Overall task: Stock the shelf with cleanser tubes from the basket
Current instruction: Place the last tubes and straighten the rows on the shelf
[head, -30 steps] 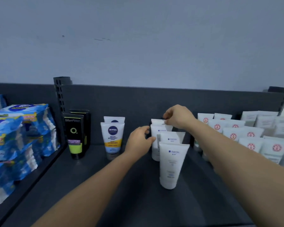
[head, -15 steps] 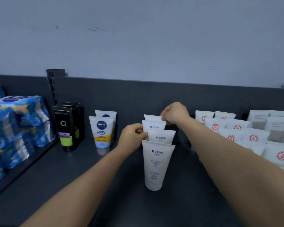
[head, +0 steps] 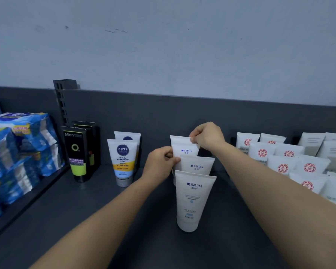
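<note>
While left hand (head: 160, 164) curls its fingers round the left edge of the Manting tubes (head: 197, 166) mid-row (second or third, can't tell which), right hand (head: 208, 135) pinches the crimped top of the rearmost tube (head: 179, 139), fingers bent. Both hands are closed on tubes. Four white tubes stand cap-down in one file, front to back. The front tube (head: 192, 199) stands free, untouched. The file sits mid-shelf (head: 85, 220), its rear end near the back panel (head: 163, 113). To its left are two Nivea tubes (head: 122, 160), black Men tubes (head: 76, 152), then blue wrapped packs (head: 17, 152). To its right are rows of red-seal tubes (head: 283, 166), just beside the right forearm. Both forearms cross the shelf front.
</note>
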